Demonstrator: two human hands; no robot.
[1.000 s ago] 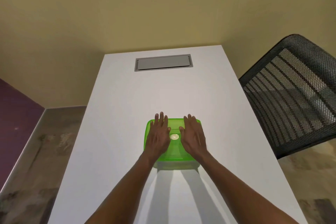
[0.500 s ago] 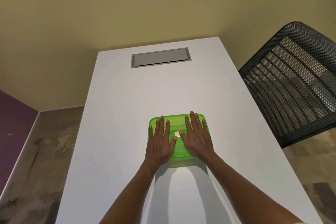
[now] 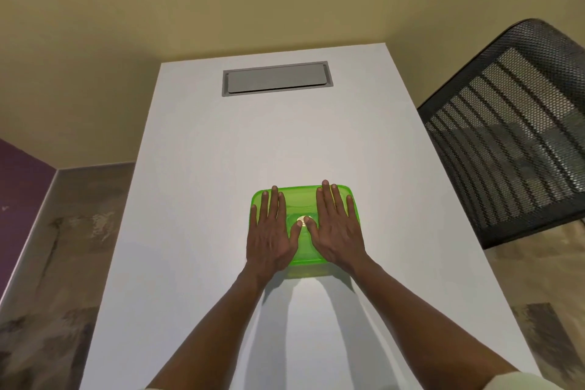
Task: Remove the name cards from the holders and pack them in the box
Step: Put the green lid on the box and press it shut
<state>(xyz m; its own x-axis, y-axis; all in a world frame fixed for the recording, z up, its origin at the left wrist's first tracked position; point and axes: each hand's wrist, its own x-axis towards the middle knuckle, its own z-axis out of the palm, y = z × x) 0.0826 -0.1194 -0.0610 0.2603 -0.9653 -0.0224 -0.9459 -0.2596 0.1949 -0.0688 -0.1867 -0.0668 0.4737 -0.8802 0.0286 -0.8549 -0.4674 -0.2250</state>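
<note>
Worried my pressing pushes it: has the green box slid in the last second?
No: the green box sits about as far from the grey hatch as before; only the camera shifted.

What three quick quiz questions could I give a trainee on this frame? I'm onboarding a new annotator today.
1. True or false: both hands lie flat, palms down, on the lid of the green box.
2. Multiple choice: what lies between the two thumbs? A) a name card B) a small round pale disc on the lid C) a pen
3. Short answer: what is set into the white table at its far end?

Key
1. True: the left hand and right hand rest side by side on the lid, fingers spread.
2. B: the disc sits mid-lid.
3. A grey rectangular hatch, closed.
</note>
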